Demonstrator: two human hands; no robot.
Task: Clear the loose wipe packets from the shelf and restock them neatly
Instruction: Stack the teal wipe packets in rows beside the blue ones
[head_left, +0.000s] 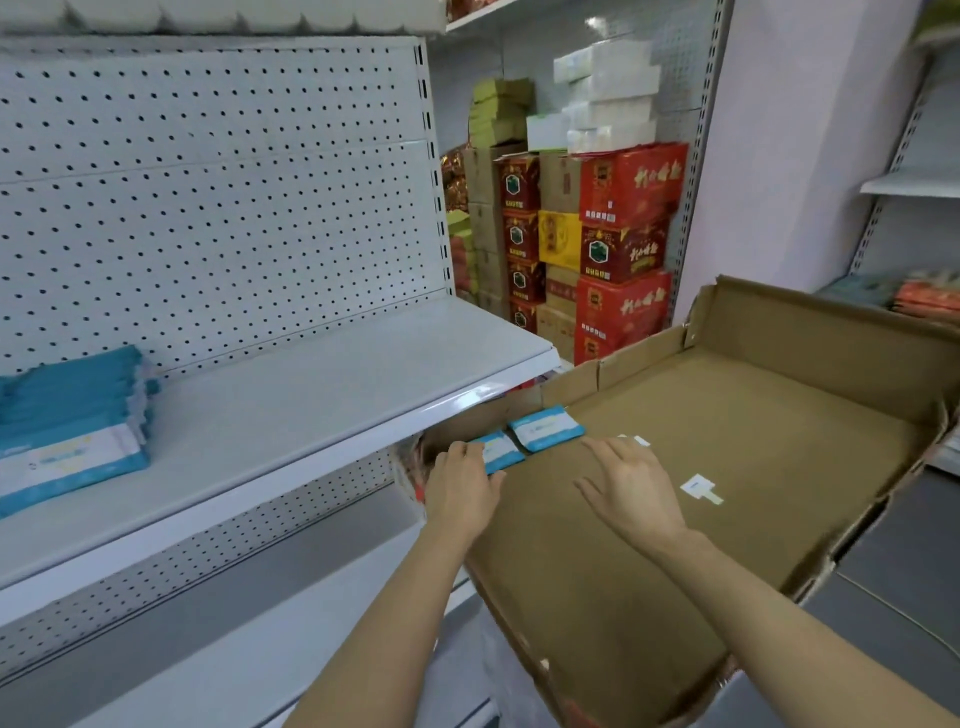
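Two teal and white wipe packets lie in the far left corner of a wide, shallow cardboard box (779, 415). My left hand (460, 486) grips the nearer packet (497, 451) at its left end, fingers curled over it. The other packet (545, 427) lies flat just beyond, untouched. My right hand (631, 483) hovers over the box floor to the right of the packets, fingers spread and holding nothing. On the white shelf (291, 400), at its left end, stands a neat stack of the same teal packets (70, 426).
A white pegboard (208, 182) backs the shelf. Stacked red and yellow cartons (618, 249) fill the aisle behind. A small white label (698, 488) lies on the box floor. A lower shelf (208, 623) runs under my left arm.
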